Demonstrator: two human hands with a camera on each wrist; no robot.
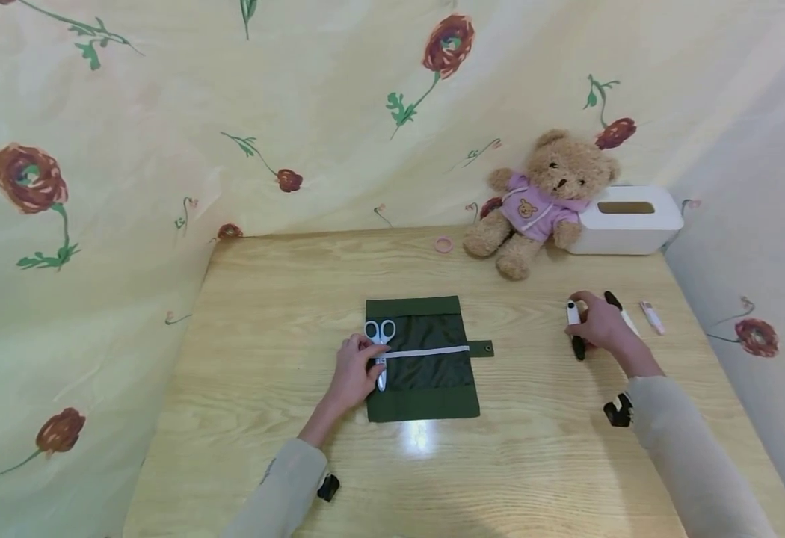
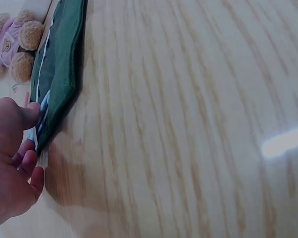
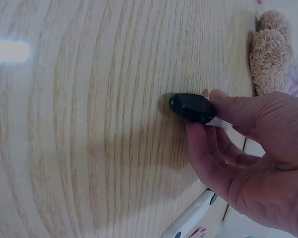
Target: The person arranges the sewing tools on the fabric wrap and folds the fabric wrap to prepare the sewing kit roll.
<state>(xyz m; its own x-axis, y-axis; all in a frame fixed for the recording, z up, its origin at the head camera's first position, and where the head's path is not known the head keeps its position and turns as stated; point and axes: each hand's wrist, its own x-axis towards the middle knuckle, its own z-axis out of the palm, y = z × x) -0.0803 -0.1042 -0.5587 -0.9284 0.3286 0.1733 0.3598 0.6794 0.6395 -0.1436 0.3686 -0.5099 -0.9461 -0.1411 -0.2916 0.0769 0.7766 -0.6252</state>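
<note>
A dark green cloth roll [image 1: 422, 403] lies unrolled on the table, with a white elastic strip [image 1: 433, 351] across it. Light-coloured scissors [image 1: 381, 379] lie along its left side, handles pointing away. My left hand [image 1: 355, 371] pinches the scissors near their pivot, beside the elastic; the cloth partly hides this in the left wrist view. At the right, my right hand [image 1: 601, 323] holds a slim black-and-white tool [image 3: 192, 108] between thumb and fingers. Its rounded black end points out of the grip, close above the table; its exact kind is unclear.
Right of that hand lie another black-and-white tool [image 1: 620, 308] and a small pink-and-white item [image 1: 652, 317]. A teddy bear [image 1: 534, 205] leans against a white tissue box [image 1: 624, 233] at the back. A pink ring [image 1: 442, 244] lies near the wall.
</note>
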